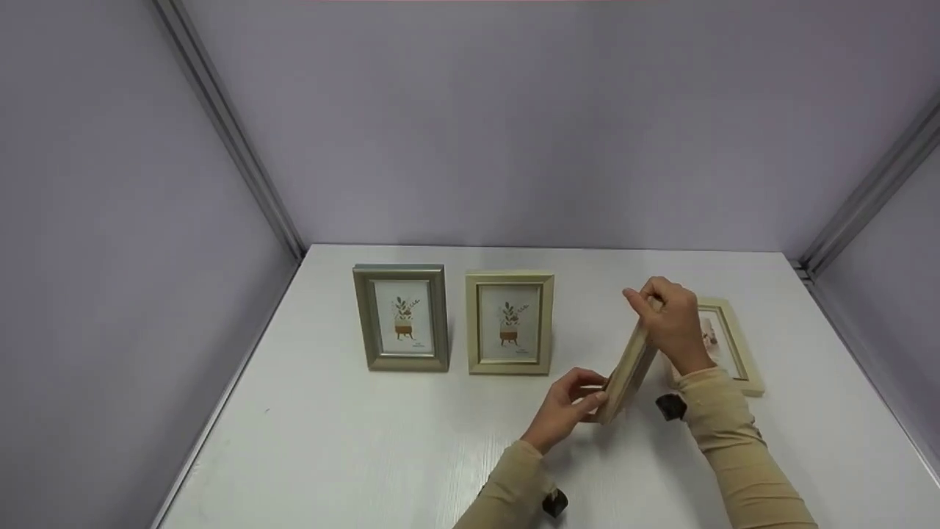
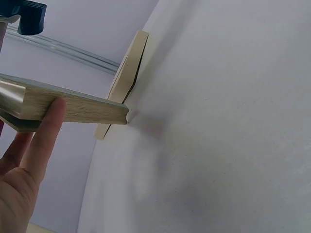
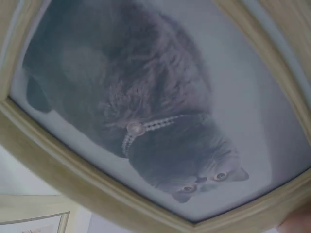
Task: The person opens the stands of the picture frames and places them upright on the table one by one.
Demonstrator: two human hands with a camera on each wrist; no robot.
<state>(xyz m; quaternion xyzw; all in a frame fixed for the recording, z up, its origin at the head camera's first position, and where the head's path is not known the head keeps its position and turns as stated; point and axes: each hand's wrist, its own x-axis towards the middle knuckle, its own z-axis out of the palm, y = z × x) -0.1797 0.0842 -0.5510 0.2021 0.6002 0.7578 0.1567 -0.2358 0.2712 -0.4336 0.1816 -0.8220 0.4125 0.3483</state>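
A picture frame [image 1: 626,378] with a pale wood edge stands tilted between both hands, edge toward the head camera. My right hand [image 1: 670,323] grips its upper end. Lower down, my left hand [image 1: 562,413] pinches the near end between thumb and fingers. In the left wrist view a finger [image 2: 46,138] lies along the wooden edge of that picture frame [image 2: 92,110]. The right wrist view is filled by its gold border [image 3: 97,182] around a grey cat photo, which appears upside down there.
To the left, a silver-toned frame [image 1: 443,316] and a light gold frame [image 1: 473,323] stand upright with plant prints. Behind my right wrist another light gold frame [image 1: 743,353] lies on the white tabletop [image 1: 330,448]. Pale walls [image 1: 514,132] enclose the table.
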